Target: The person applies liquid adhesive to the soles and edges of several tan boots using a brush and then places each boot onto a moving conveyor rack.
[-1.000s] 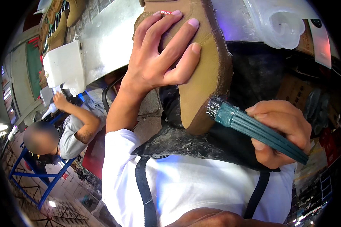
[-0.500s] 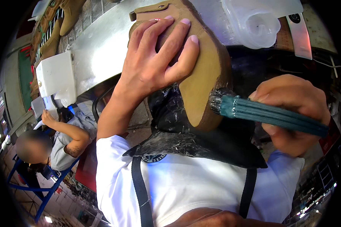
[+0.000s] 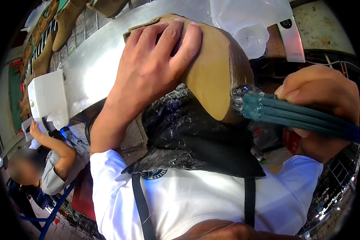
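"How's the brushing going?"
"The tan shoe (image 3: 210,76), over the black apron (image 3: 212,144), is showing a glossy, likely coated side; the right hand's (image 3: 328,90) fingers are gripping the brush (image 3: 284,114) against it, the left hand's (image 3: 154,66) holding it."
"What's remaining?"
"Its far side is hiding."

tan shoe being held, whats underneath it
Below the toe of the tan shoe shows the black apron, flecked with whitish bits; the metal table shows beyond its far end. Whatever lies directly beneath is covered by the shoe itself.

The tan shoe (image 3: 210,72) looks matt. The surface (image 3: 94,60) is glossy, smooth metal; the black apron (image 3: 200,138) looks matt and roughly flecked.
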A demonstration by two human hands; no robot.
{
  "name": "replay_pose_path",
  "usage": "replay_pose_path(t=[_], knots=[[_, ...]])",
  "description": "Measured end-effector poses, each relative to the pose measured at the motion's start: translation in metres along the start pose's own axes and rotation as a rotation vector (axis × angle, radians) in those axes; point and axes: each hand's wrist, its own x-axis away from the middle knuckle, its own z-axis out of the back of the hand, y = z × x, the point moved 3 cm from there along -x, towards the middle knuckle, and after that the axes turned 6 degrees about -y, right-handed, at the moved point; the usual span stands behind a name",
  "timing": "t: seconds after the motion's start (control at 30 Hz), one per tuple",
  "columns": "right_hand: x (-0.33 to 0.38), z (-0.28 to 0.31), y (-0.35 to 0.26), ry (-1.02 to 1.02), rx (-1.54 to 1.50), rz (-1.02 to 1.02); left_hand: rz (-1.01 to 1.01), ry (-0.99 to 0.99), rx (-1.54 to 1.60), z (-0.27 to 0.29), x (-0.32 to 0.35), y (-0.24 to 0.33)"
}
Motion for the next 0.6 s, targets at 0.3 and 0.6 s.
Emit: replay_pose_path(t=[0.3, 0.6], knots=[[-0.008, 0.034, -0.013, -0.089, 0.264, -0.055, 0.102, -0.131, 0.120, 0.009, -0.029, -0.015], [-0.011, 0.030, -0.004, 0.216, 0.469, 0.010, 0.164, -0.187, 0.168, 0.011, -0.050, -0.038]])
